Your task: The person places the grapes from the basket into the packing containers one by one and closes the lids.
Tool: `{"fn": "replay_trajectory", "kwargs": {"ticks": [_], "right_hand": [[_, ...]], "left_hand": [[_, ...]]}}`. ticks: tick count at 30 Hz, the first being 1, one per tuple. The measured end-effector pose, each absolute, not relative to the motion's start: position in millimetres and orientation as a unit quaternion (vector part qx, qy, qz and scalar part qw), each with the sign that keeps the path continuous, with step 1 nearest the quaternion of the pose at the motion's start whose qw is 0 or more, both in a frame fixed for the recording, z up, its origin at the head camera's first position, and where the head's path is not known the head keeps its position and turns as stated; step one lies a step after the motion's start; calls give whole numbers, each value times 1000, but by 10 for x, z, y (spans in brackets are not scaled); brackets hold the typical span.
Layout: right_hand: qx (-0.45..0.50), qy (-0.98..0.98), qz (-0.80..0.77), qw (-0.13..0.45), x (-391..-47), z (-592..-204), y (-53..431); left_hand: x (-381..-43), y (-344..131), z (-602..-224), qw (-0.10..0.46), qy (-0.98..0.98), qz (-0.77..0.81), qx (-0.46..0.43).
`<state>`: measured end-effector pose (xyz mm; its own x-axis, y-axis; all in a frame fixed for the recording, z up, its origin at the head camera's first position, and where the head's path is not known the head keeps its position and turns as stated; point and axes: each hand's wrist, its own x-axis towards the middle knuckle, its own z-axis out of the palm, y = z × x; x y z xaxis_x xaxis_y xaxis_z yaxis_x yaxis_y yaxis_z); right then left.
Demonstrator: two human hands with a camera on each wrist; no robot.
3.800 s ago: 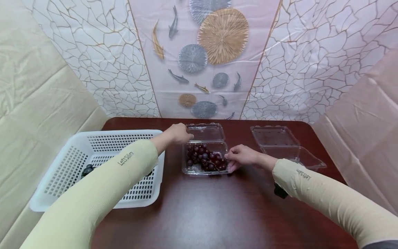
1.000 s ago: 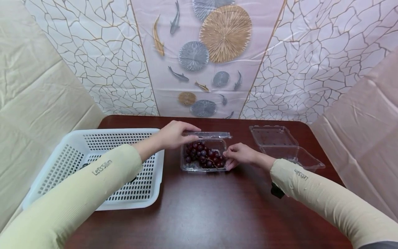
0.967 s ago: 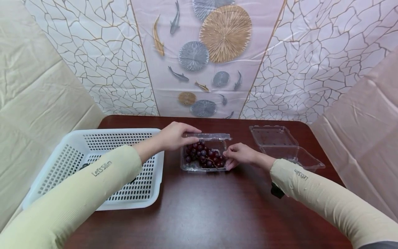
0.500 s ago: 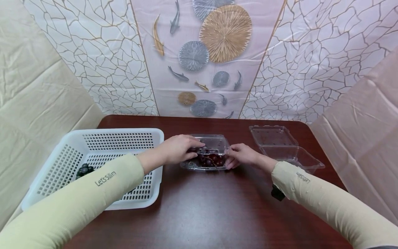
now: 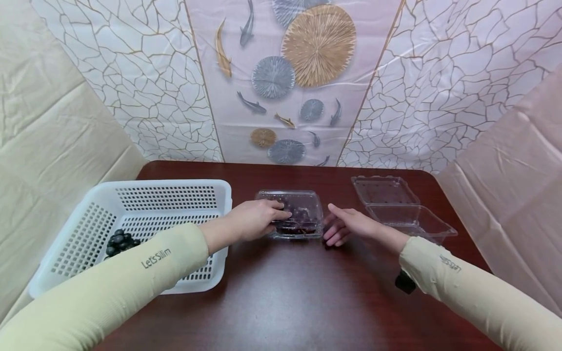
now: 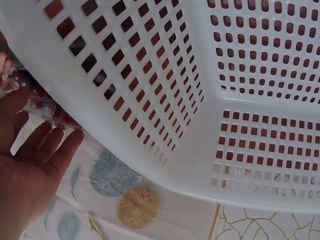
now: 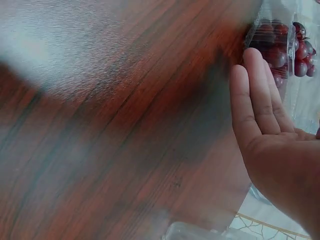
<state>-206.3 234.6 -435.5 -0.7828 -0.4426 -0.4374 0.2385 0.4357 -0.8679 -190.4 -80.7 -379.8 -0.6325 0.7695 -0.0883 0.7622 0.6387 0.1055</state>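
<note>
Head view first: the box [image 5: 303, 199] sits mid-bench [image 5: 281, 297], lid lying down over the red grapes [image 5: 303, 230], though I can't tell if it's latched. Left hand [image 5: 256, 219] is on top of it, fingers laid loosely across the lid, so that grip isn't wrapped round anything. Right hand [image 5: 349, 226] is just off the box's right end, grip relaxed, thumb up and holding nothing. Off to the left there's a white basket [image 5: 175, 185] with some black grapes [image 5: 119, 242] in it, partly behind the left sleeve [image 5: 110, 282]. Over on the right a spare box [image 5: 388, 191] has its lid folded back. Left wrist view is mostly basket, with the hand poking in at the left edge, fingers a bit bent next to the boxed grapes. Right wrist view has the fingers pretty straight, tips right by the box; can't really tell if they're touching it.
</note>
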Motion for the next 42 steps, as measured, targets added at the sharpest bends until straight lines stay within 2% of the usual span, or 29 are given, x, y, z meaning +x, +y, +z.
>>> {"fn": "replay_trajectory", "kwargs": {"ticks": [9, 16, 42], "right_hand": [[-72, 775, -512, 363, -1989, -4300, 2357], [-84, 750, -528, 390, -1925, -4418, 2311], [-74, 699, -598, 386, -1919, -4609, 2196]], "left_hand": [[-1874, -778, -3890, 56, 903, 6, 426], [-1874, -770, -3927, 44, 900, 3, 434], [-1892, -792, -3887, 80, 908, 43, 410]]}}
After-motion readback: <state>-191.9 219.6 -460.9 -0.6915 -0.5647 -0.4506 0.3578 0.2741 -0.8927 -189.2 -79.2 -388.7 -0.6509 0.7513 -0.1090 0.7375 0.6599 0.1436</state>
